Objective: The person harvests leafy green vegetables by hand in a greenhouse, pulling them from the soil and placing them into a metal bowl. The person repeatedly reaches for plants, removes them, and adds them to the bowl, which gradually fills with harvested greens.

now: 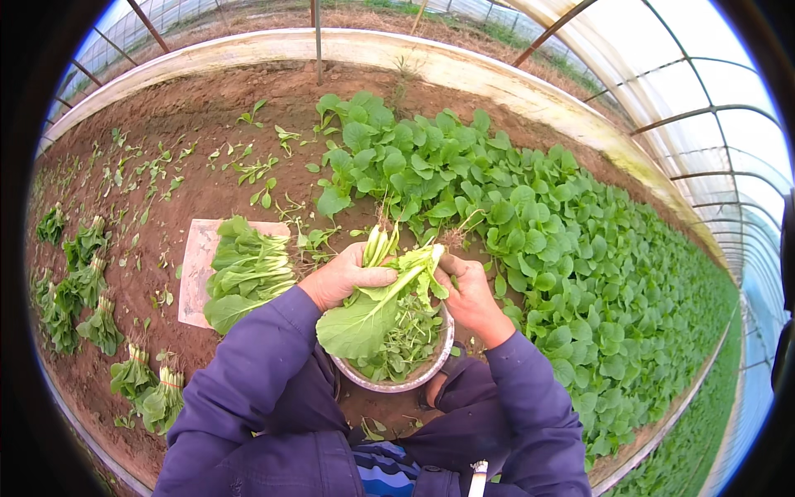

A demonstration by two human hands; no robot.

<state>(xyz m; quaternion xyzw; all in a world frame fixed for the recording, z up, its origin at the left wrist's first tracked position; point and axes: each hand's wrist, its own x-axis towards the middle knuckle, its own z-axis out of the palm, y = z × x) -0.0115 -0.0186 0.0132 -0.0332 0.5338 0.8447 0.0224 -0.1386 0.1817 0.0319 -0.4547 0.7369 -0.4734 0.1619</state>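
My left hand is closed around several leafy green plants with pale stems, their roots pointing away from me. My right hand grips a single leafy plant near its rooted white base, and its broad leaf hangs over my left hand's side. Below both hands, between my legs, stands a round basin holding small loose leaves. Left of my left hand, a pile of leafy greens lies on a pale pinkish sheet, stems to the right. My right fingertips are partly hidden by leaves.
Tied bunches of greens lie on the soil at the left, among scattered leaves. A dense bed of growing greens spreads to the right. A low whitish wall and metal hoops bound the greenhouse. A cigarette shows at the bottom edge.
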